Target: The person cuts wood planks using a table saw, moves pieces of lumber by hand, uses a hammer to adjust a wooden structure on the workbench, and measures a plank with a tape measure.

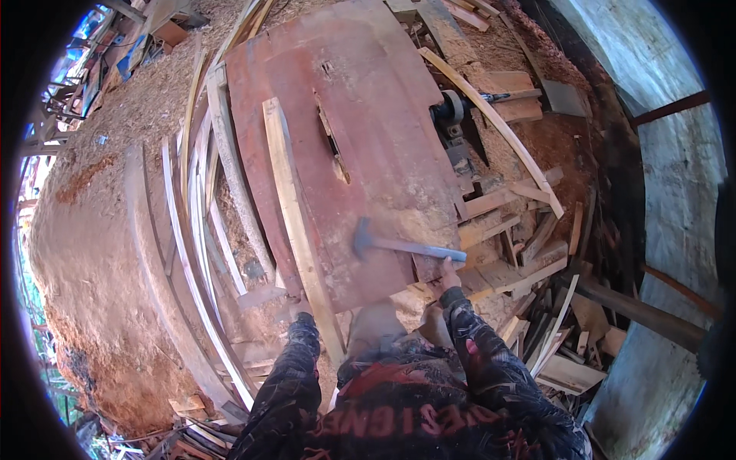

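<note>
Along the left part of the reddish tabletop [391, 138] ran a long wooden plank [288, 184], overhanging the near edge. To its right was a hammer [418, 248], head leftward. The right hand [446, 281] touched its handle's end; whether it gripped, I couldn't tell. Beside the plank, the left hand [297, 307] was blurred, its openness unclear.

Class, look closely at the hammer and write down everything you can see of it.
The hammer has a blue-grey, metallic-looking head set crosswise on a straight grey handle, whose material is hard to tell. It lies across the near right part of the worn reddish tabletop, head toward the left, handle slanting slightly nearer the person. The right hand meets the handle close to its end. Whether the head touches the tabletop is unclear, as its outline is blurred.
</note>
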The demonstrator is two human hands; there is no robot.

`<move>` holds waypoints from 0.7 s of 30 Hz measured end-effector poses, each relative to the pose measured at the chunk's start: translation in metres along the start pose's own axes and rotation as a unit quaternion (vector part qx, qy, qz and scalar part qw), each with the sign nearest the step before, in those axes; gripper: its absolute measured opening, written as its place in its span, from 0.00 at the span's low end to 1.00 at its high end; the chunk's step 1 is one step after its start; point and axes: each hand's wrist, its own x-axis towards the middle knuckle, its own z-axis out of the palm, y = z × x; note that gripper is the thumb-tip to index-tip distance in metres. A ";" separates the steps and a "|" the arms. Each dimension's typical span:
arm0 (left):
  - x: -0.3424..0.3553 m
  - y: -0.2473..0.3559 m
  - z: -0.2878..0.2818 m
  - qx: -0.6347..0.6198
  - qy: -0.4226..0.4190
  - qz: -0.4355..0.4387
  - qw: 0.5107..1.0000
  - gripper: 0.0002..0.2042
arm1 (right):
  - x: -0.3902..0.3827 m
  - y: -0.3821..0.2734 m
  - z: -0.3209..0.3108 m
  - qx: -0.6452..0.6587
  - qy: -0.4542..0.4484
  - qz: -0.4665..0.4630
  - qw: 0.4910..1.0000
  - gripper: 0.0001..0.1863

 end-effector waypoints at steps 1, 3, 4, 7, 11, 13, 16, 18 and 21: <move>-0.003 0.011 -0.005 -0.041 -0.026 -0.043 0.998 0.29 | 0.005 -0.003 -0.004 0.003 0.001 0.008 1.000 0.41; 0.002 0.009 -0.022 -0.004 -0.002 -0.015 1.000 0.28 | 0.006 0.005 0.007 0.012 -0.012 0.030 0.999 0.41; 0.006 0.009 -0.028 0.033 0.007 0.016 0.999 0.28 | 0.007 0.006 0.013 0.014 -0.043 0.023 0.999 0.41; -0.014 0.031 -0.042 0.184 -0.069 0.090 0.976 0.18 | -0.002 -0.011 0.001 -0.060 0.015 -0.010 0.998 0.36; -0.011 0.042 -0.042 -0.109 -0.221 -0.098 0.964 0.22 | 0.021 -0.034 -0.074 -0.597 0.040 -0.282 0.750 0.29; -0.050 0.067 -0.064 0.051 -0.192 -0.067 0.978 0.25 | -0.009 -0.039 -0.121 -0.688 0.133 -0.188 0.688 0.28; 0.030 0.001 -0.087 0.106 -0.012 0.080 0.991 0.24 | -0.053 -0.055 -0.151 -0.554 0.074 -0.221 0.799 0.32; -0.018 0.032 -0.085 0.211 0.005 0.137 0.968 0.21 | -0.088 -0.029 -0.224 -0.562 0.156 -0.106 0.806 0.32; -0.096 0.071 -0.093 0.198 0.032 0.228 0.953 0.16 | -0.126 0.023 -0.307 -0.584 0.195 -0.014 0.788 0.32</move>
